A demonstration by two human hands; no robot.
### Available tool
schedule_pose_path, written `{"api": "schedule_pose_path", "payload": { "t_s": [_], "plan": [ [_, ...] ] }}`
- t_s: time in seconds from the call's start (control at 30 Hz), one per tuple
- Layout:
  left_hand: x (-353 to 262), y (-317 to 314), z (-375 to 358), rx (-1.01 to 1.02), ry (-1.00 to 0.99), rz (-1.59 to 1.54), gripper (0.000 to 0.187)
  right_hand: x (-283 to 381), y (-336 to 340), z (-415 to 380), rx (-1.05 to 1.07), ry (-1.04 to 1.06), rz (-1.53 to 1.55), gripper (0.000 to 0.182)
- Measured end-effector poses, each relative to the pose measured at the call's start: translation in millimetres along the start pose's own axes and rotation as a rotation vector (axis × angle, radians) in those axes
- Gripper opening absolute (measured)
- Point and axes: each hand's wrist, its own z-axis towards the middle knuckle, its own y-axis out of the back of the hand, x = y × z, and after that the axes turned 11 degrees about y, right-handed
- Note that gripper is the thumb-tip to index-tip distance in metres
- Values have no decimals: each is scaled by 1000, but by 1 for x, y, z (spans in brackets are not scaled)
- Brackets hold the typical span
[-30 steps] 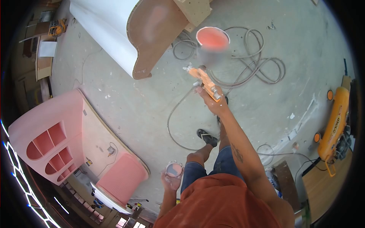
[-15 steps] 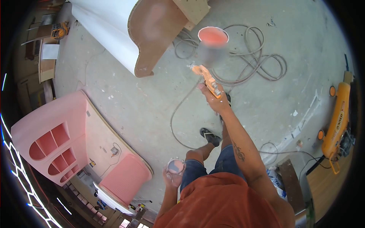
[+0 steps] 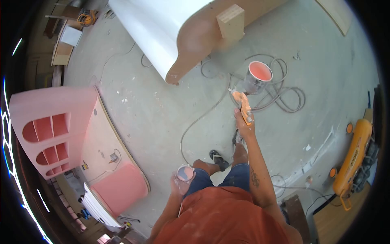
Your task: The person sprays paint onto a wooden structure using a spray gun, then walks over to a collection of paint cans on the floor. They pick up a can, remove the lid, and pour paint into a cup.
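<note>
Gun (image 3: 244, 107) over the floor (image 3: 154, 130) is gripped by the right hand (image 3: 246, 127), fingers wrapped round it, a pink-filled pot (image 3: 252, 84) just beyond. Near left, the left hand (image 3: 177, 186) curls round a cup (image 3: 185, 180).

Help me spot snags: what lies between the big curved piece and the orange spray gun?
In the head view, a grey hose crosses the floor between the big curved piece and the orange spray gun in the right hand; otherwise, floor shows there.

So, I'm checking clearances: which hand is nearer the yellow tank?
Right. The right hand is left of the yellow tank, apart from it; the left hand is farther left, near the left thigh.
</note>
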Motion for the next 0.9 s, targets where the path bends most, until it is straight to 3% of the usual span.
{"api": "schedule_pose_path", "payload": {
  "t_s": [0.07,0.2,0.47,0.57,0.7,0.73,0.9],
  "plan": [
    [-5,-2,3,82,3,26,51,11,2,-7,-43,-91,164,29],
    [-13,-3,-8,145,-19,-8,49,36,-3,-19,-86,-65,212,27],
    [-64,68,-24,180,-11,-107,45,21,-32,-78,-197,-23,393,17],
    [-94,101,-45,236,-69,-86,46,60,-49,-146,-292,-11,362,15],
    [-122,136,-60,320,-67,-107,49,58,-50,-249,-301,16,282,14],
    [-127,140,-61,253,-52,-115,47,74,-56,-279,-336,53,235,14],
    [-127,107,-59,487,98,-1,44,109,-63,-394,-426,160,151,18]
  ]
}}
